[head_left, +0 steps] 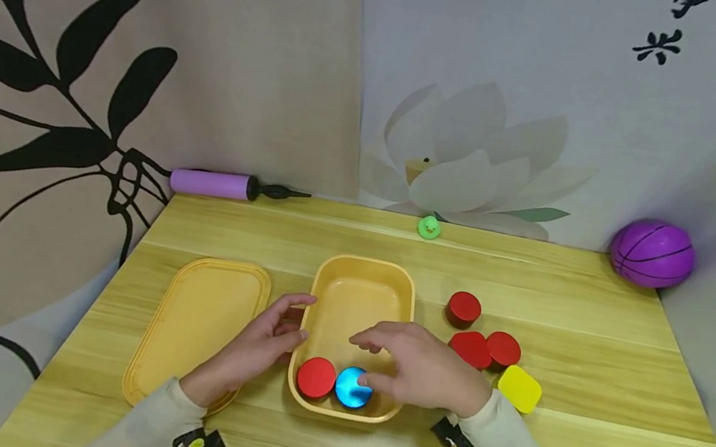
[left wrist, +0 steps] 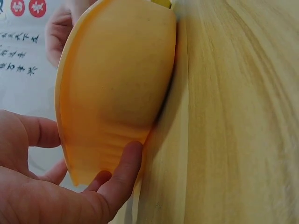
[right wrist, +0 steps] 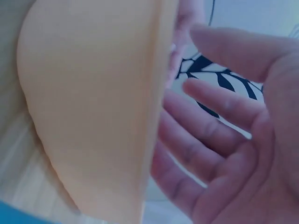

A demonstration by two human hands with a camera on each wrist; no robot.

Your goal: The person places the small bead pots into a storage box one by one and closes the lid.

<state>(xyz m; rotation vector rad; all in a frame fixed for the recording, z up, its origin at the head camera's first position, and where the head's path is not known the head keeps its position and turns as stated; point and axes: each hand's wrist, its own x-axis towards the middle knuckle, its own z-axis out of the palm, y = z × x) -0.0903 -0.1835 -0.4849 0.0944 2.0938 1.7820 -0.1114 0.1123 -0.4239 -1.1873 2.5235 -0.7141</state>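
Note:
An orange-yellow rectangular box (head_left: 361,288) stands uncovered on the table. At its near end lie a red round disc (head_left: 315,377) and a shiny blue round disc (head_left: 354,388), side by side. My left hand (head_left: 261,342) touches the box's left side; in the left wrist view its fingertips rest against the outer wall and rim. Over the right part of the box hovers my right hand (head_left: 419,364), fingers spread and loosely bent, holding nothing. From the head view its thumb overlaps the blue disc's edge. The right wrist view shows a bare palm beside the box wall (right wrist: 93,102).
A matching flat lid (head_left: 205,316) lies left of the box. To the right are red pieces (head_left: 463,309) and a yellow rounded piece (head_left: 520,388). Along the back sit a purple pump (head_left: 210,183), a small green duck-like toy (head_left: 429,226) and a purple ball (head_left: 653,253).

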